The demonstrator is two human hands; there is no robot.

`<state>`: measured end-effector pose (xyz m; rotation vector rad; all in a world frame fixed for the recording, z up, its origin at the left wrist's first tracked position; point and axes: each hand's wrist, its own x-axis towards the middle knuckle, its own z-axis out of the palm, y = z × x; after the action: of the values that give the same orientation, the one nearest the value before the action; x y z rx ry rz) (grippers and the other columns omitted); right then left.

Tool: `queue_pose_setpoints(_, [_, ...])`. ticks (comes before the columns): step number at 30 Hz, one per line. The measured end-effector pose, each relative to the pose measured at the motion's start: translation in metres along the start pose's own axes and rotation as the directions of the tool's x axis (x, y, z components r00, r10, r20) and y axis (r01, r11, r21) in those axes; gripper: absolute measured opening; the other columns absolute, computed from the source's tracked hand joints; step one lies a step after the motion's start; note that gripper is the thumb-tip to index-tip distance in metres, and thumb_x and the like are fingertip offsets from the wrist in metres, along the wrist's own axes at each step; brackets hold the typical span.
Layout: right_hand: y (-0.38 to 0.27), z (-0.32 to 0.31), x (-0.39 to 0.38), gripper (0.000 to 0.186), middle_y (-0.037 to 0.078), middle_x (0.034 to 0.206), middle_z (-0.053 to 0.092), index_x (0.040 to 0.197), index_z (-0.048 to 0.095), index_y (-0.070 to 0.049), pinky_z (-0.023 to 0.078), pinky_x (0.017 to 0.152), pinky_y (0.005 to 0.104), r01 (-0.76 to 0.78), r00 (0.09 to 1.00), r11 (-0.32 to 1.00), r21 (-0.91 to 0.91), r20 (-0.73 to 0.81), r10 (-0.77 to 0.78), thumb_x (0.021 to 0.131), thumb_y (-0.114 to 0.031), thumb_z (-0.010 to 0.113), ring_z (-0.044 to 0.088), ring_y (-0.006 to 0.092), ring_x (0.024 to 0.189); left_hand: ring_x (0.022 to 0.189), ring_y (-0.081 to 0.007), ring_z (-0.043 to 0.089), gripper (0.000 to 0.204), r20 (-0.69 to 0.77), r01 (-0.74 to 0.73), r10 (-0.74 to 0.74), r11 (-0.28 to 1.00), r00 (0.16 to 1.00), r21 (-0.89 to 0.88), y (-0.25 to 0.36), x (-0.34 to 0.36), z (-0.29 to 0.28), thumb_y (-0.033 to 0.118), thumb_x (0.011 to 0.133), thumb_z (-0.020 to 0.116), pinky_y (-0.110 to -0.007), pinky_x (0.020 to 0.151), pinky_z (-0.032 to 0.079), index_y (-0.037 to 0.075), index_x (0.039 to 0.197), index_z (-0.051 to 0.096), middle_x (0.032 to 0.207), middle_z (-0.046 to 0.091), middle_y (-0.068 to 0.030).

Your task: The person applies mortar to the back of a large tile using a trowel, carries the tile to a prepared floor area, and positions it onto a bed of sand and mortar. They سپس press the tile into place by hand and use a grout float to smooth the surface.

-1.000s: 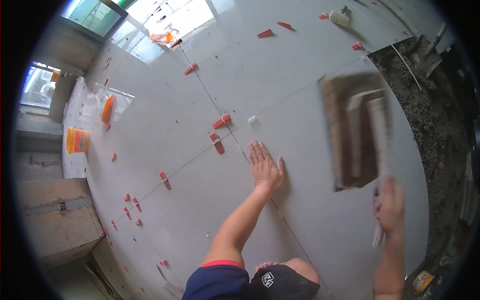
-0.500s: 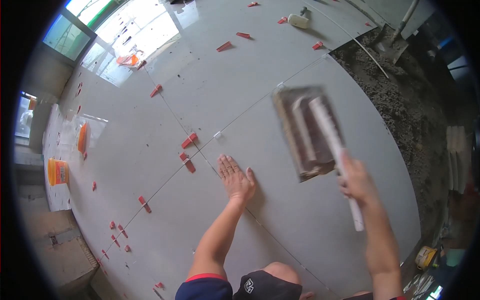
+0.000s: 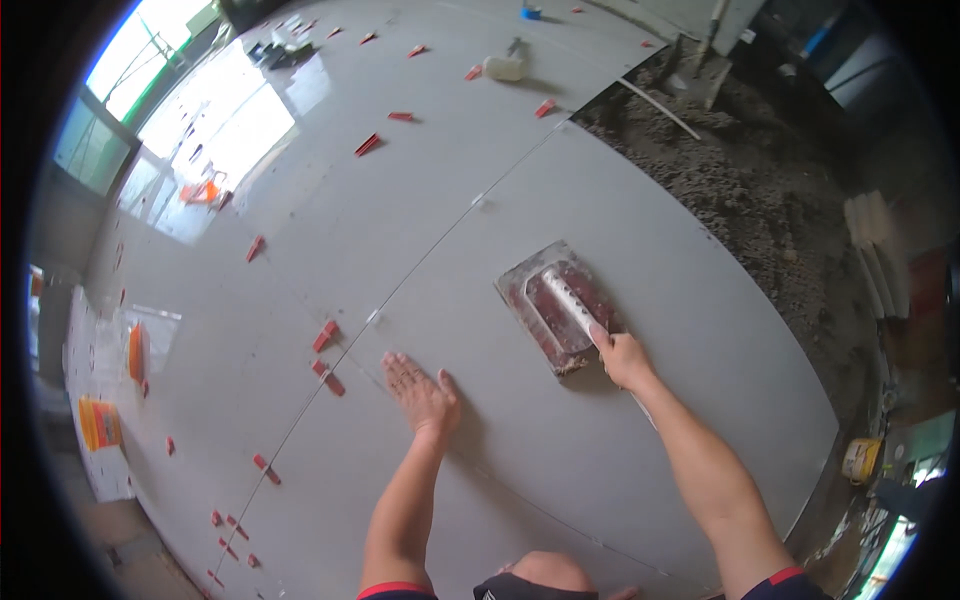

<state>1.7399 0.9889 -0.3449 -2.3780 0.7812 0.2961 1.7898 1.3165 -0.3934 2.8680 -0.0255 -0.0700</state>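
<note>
My right hand (image 3: 630, 360) grips the pale handle of a tile beater (image 3: 565, 315), a flat rectangular plate with a dirty, reddish-brown top. The plate is low over or resting on a large grey floor tile (image 3: 620, 470); I cannot tell which. To its left, my left hand (image 3: 422, 398) lies flat on the tiles near a joint, fingers stretched out and holding nothing. Red levelling wedges (image 3: 326, 336) sit along the joint just beyond and left of that hand. A small white clip (image 3: 374, 317) stands in the joint near them.
Dark loose mortar (image 3: 720, 170) borders the tile at the right, with a shovel (image 3: 708, 75) in it. A white-headed mallet (image 3: 505, 66) lies at the far side. An orange bucket (image 3: 100, 424) stands at the left, a yellow tub (image 3: 861, 460) at the lower right. More red wedges (image 3: 368, 145) are scattered about.
The view has shifted, so the floor sits lower and further left in the picture. The beater, blurred before, is sharper and looks lower over the tile. My left hand still lies flat.
</note>
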Motion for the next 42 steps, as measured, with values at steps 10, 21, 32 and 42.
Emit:
queue_pose_setpoints(10, [0.119,-0.092,-0.123,0.068,0.007,0.052,0.052,0.076,0.056,0.001,0.040,0.035,0.0305,-0.412,0.911,0.868,0.278,0.086,0.404,0.088,-0.064,0.041,0.049,0.0153,0.037,0.140,-0.0384,0.008,0.073,-0.109,-0.048,0.061,0.992,0.992,0.119,-0.001,-0.003,0.014,0.036,0.091,0.040,-0.044,0.114,0.007,-0.016,0.137,0.020,0.147,0.015,-0.0294])
queue_pose_setpoints(21, [0.257,-0.218,-0.399,0.051,-0.001,0.060,0.042,0.093,0.048,-0.007,0.032,0.041,0.0234,0.170,0.739,0.549,0.818,-0.475,0.478,0.092,-0.058,0.040,0.041,0.0102,0.045,0.140,-0.0415,0.004,0.074,0.123,-0.106,0.071,0.945,0.990,0.310,0.053,-0.060,0.045,0.044,0.097,0.027,-0.046,0.113,0.004,-0.015,0.139,0.013,0.148,0.007,-0.0310])
queue_pose_setpoints(32, [0.246,-0.127,-0.361,0.064,0.005,0.053,0.050,0.065,0.050,-0.002,0.042,0.046,0.0313,-0.542,0.840,0.736,0.405,0.260,0.475,0.092,-0.059,0.040,0.051,0.0150,0.048,0.139,-0.0412,0.009,0.074,0.168,-0.704,0.689,0.708,0.705,0.053,0.144,-0.199,0.049,0.039,0.091,0.042,-0.045,0.114,0.009,-0.014,0.138,0.019,0.148,0.014,-0.0292])
queue_pose_setpoints(42, [0.263,-0.080,-0.414,0.040,0.019,0.058,0.052,0.074,0.052,0.002,0.042,0.049,0.0426,-0.340,0.856,0.907,0.248,-0.318,0.408,0.093,-0.033,0.046,0.055,0.0306,0.050,0.140,-0.0401,0.007,0.074,0.165,-0.717,0.699,0.689,0.696,0.109,0.139,-0.202,0.058,0.039,0.092,0.041,-0.046,0.114,0.008,-0.013,0.140,0.016,0.149,0.010,-0.0286])
